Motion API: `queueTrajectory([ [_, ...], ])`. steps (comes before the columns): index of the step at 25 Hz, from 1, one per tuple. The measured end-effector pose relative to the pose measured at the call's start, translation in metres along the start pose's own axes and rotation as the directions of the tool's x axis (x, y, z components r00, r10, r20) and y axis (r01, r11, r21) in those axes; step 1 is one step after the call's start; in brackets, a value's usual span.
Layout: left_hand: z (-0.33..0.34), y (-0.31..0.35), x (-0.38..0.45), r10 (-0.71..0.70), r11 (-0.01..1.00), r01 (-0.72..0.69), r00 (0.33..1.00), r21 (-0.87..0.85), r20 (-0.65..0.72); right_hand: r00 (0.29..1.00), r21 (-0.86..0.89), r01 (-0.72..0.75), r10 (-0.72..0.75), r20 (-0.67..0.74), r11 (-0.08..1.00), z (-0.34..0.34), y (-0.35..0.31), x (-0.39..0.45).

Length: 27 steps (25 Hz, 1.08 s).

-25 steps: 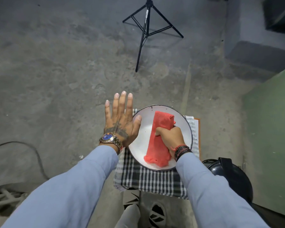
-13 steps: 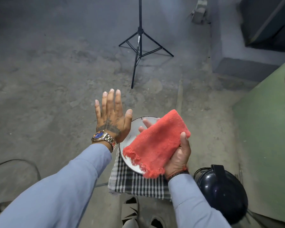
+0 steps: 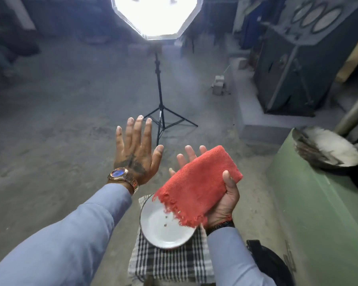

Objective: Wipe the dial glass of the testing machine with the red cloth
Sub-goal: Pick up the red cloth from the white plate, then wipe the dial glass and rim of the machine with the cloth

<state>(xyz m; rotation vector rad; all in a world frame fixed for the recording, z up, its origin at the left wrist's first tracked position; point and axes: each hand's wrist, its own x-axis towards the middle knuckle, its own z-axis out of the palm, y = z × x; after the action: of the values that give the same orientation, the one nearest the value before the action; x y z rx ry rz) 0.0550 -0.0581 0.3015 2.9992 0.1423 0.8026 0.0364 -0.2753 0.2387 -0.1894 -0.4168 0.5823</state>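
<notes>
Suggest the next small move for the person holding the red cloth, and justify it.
Probably carry the red cloth, held in the right hand above the white plate, up and rightward toward the round dials on the dark machine; they are far off and untouched.

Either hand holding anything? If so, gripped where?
Right hand holds the red cloth lying folded on the palm, thumb pinning its right edge. Left hand is open and holds nothing.

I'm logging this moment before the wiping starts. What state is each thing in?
red cloth: folded, held up in right hand
left hand: open, empty, fingers spread
white plate: empty, on checked cloth
studio light: on
</notes>
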Motion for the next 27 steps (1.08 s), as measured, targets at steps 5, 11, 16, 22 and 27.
queueTrajectory([
  [5,-0.1,0.084,0.056,0.249,0.968,-0.246,0.952,0.043,-0.175,0.997,-0.157,0.054,-0.063,-0.048,0.986,0.083,-0.091,-0.01],
  [11,-0.216,0.178,0.094,0.319,0.936,-0.349,0.884,-0.031,-0.341,0.975,-0.257,0.22,-0.217,0.039,0.941,0.192,-0.171,-0.068],
  [16,-0.277,0.281,0.067,0.439,0.825,-0.545,0.785,-0.15,-0.437,0.88,-0.407,0.448,-0.474,0.041,0.796,0.287,-0.215,-0.194],
  [22,-0.354,0.461,-0.026,0.533,0.566,-0.761,0.632,-0.318,-0.563,0.663,-0.614,0.624,-0.743,0.089,0.483,0.386,-0.25,-0.383],
  [27,-0.433,0.617,-0.146,0.572,0.289,-0.867,0.497,-0.406,-0.653,0.44,-0.735,0.645,-0.888,0.131,0.211,0.476,-0.267,-0.561],
])
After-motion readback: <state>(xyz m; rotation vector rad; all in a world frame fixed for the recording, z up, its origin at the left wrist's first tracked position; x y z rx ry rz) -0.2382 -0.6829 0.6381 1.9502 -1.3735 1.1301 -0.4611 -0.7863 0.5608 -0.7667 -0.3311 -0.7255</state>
